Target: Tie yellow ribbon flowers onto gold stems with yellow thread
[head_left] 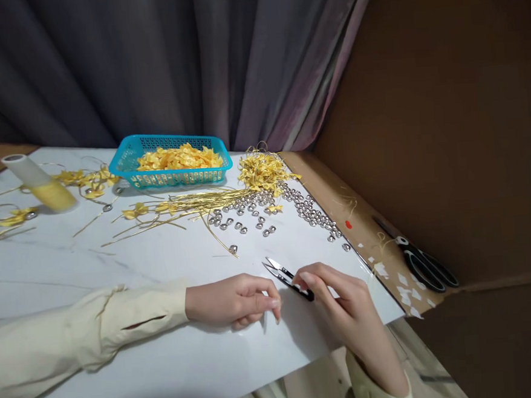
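Note:
My left hand [243, 302], in a cream sleeve, is closed in a pinch just above the white table. What its fingertips hold, if anything, is too small to make out. To its right, my right hand [345, 299] has thumb and forefinger closed at the black handle of a pair of thread snips [283, 275]. The blades of the snips point up and left, slightly apart. Beyond the hands lie loose silver beads [312, 211], a bundle of gold cords [197, 201] and a heap of yellow ribbon bows [263, 170].
A blue basket [177, 178] holds many yellow bows at the back. On the left stands a spool [41, 184] among corded bows [16, 216]. Black scissors [427, 266] and paper scraps [403, 289] lie on cardboard [337, 188] at right. A grey curtain [169, 60] hangs behind.

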{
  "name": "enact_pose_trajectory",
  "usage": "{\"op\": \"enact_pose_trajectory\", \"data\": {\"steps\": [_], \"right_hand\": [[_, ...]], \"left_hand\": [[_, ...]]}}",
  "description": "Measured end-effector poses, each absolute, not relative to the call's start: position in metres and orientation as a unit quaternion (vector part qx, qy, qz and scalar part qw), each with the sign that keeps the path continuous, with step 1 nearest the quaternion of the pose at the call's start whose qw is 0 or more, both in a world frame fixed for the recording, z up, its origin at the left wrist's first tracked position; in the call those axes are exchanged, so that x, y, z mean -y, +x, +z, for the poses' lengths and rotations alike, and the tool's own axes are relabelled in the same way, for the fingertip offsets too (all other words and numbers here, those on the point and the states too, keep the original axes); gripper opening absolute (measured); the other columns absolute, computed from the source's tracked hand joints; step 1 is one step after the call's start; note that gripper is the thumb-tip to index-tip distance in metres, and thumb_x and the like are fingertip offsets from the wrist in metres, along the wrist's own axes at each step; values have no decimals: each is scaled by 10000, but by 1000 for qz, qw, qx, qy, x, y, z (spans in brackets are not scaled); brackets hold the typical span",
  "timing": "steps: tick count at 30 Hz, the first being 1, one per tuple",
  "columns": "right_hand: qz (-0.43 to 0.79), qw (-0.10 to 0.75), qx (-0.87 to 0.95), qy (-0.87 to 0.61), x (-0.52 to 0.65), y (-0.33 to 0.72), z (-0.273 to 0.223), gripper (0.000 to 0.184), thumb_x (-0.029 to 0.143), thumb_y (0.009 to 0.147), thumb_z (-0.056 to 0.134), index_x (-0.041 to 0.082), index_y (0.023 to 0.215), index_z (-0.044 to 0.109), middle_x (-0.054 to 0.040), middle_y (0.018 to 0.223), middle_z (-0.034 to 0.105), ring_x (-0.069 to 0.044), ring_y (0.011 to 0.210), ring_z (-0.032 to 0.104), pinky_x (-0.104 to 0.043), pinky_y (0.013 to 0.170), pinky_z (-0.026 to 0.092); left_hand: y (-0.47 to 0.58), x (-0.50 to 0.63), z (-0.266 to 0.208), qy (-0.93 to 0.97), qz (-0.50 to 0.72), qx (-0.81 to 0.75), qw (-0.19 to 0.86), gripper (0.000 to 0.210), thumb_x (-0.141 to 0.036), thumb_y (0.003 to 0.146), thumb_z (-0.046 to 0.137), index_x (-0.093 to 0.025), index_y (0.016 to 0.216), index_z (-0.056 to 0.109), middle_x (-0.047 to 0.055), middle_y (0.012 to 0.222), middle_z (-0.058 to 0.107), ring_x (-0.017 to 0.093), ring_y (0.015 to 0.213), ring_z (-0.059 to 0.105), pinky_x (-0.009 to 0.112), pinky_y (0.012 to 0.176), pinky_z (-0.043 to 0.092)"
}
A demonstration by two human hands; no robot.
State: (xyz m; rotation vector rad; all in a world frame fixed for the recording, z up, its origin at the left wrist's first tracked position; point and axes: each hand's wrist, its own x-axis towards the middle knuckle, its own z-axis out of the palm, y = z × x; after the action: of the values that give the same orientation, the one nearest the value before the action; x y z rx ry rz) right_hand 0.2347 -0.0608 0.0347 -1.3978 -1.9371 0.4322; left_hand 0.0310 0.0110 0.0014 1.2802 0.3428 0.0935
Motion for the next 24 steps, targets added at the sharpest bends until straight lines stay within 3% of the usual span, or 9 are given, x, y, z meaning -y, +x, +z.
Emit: {"op": "enact_pose_trajectory", "data": {"steps": [4,8,11,17,24], "right_hand": [[169,255,817,-489,41,225,36,241,168,967,423,170,1098,626,-81,1064,693,-168,968,648,-263,832,517],[136,106,906,-386,8,197,25,419,95,949,420,97,1365,468,-132,1462,424,-217,1374,352,-374,1113,357],[92,36,929,-356,-10,179,16,465,127,954,450,107,1416,404,-102,1519,324,-228,1430,209,-424,1160,275],[3,12,938,-345,-5,177,8,474,217,982,413,154,1448,353,-32,1537,280,-216,1444,149,-481,1173,214],[-39,-3,928,-370,40,213,8,484,240,956,460,168,1431,397,-30,1514,329,-243,1428,220,-483,1120,323]], "left_hand": [[31,-11,-2,672,49,-128,728,349,-480,933,470,-151,883,578,-82,507,357,85,451,340,200,473,316],[33,-10,-3,756,71,-83,646,392,-469,942,440,-135,824,606,-18,608,486,94,543,450,194,535,368],[33,-10,-4,773,83,-64,626,446,-517,937,417,-137,807,609,1,626,512,102,548,464,199,541,380],[32,-11,-9,784,65,-62,614,489,-567,924,389,-152,826,628,31,649,555,127,583,485,210,557,383],[32,-9,-4,785,98,-19,612,405,-439,954,398,-149,758,601,56,763,622,114,612,491,200,592,383]]}}
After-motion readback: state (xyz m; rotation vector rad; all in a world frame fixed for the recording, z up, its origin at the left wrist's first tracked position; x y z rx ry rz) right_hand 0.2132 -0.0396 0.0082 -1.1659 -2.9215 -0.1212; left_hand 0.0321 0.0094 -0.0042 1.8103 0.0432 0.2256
